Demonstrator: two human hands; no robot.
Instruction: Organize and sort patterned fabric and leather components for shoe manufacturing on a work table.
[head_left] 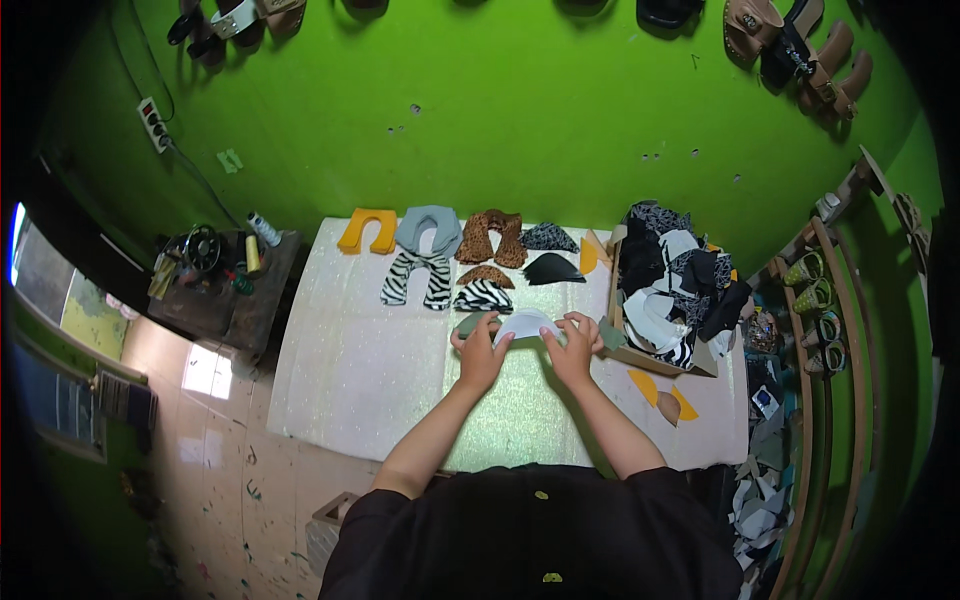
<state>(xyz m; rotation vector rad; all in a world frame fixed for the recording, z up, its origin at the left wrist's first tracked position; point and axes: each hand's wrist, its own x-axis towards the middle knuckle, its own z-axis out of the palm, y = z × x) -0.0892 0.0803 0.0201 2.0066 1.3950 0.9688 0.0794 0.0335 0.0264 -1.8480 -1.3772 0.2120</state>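
Between my hands is a white half-moon piece (527, 322) of thin material, curved edge away from me. My left hand (480, 352) grips its left end, with a grey-green piece (468, 325) by those fingers. My right hand (572, 350) pinches the right end; another grey-green piece (611, 336) shows beside its fingers. Whether the hands hold these grey-green pieces too, I cannot tell. Just beyond lie zebra-striped half-moon pieces (484, 295), a brown spotted piece (487, 275) and black half-moon pieces (553, 269).
The pale table (350, 370) also bears yellow (368, 232), grey (428, 228) and leopard-patterned (492, 237) U-shaped pieces. A cardboard box (660, 363) of scraps stands at the right, with loose yellow pieces (684, 403) before it. A sewing machine table (225, 300) stands left.
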